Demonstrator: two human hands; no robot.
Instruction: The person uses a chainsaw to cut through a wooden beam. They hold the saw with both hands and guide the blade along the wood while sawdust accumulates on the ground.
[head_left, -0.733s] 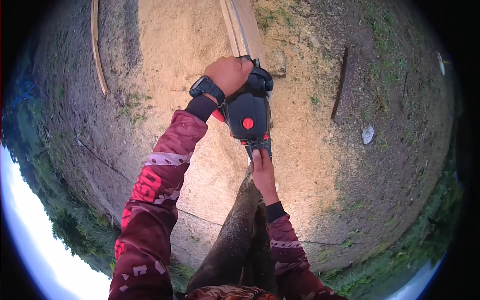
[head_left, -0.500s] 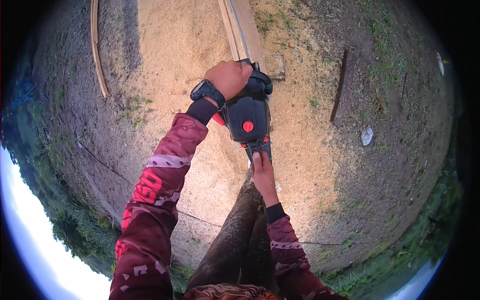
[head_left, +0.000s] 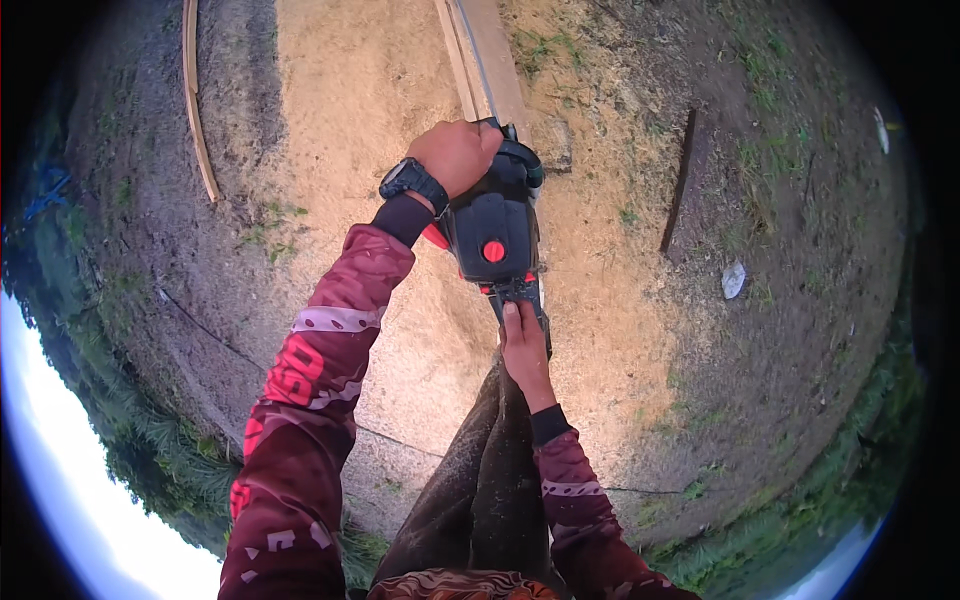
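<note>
A black chainsaw with a round red cap on its cover is held in front of my legs. Its grey guide bar points away from me, lying along a long wooden board. My left hand, with a dark watch on the wrist, is closed round the front handle. My right hand grips the rear handle, its thumb on top; the fingers underneath are mostly hidden. The handle's left part is covered by my left hand.
Sawdust covers the ground around the board. A thin wooden strip lies at the far left. To the right are a dark narrow plank and a pale crumpled scrap. A dark line runs across the ground.
My legs have shifted slightly, and the ground things at the right appear a little lower. Both hands keep their hold on the chainsaw, which has barely moved.
</note>
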